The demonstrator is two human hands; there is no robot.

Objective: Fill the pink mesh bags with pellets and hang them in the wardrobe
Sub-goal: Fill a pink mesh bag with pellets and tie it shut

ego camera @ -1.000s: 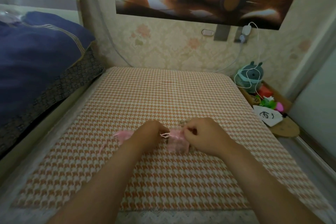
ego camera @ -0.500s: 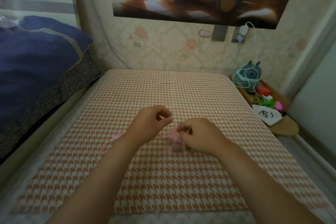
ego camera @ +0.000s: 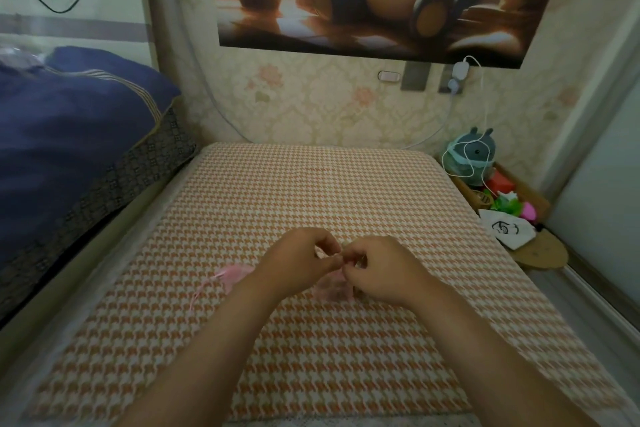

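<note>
Pink mesh bag (ego camera: 333,288) in right hand (ego camera: 381,269), left fingers (ego camera: 327,243) perhaps on it too

On the counter (ego camera: 311,184), which is covered in orange-and-white houndstooth cloth, the left grip (ego camera: 298,260) and right grip (ego camera: 381,270) meet with curled fingers, pinching the top of a pink mesh bag (ego camera: 332,288) that lies just under the right one. A second pink bag (ego camera: 235,272) lies beside the left wrist, its string trailing toward the near edge. Blue bedding (ego camera: 69,121) lies to the left and a grey plush toy (ego camera: 471,156) sits at the far right.
</note>
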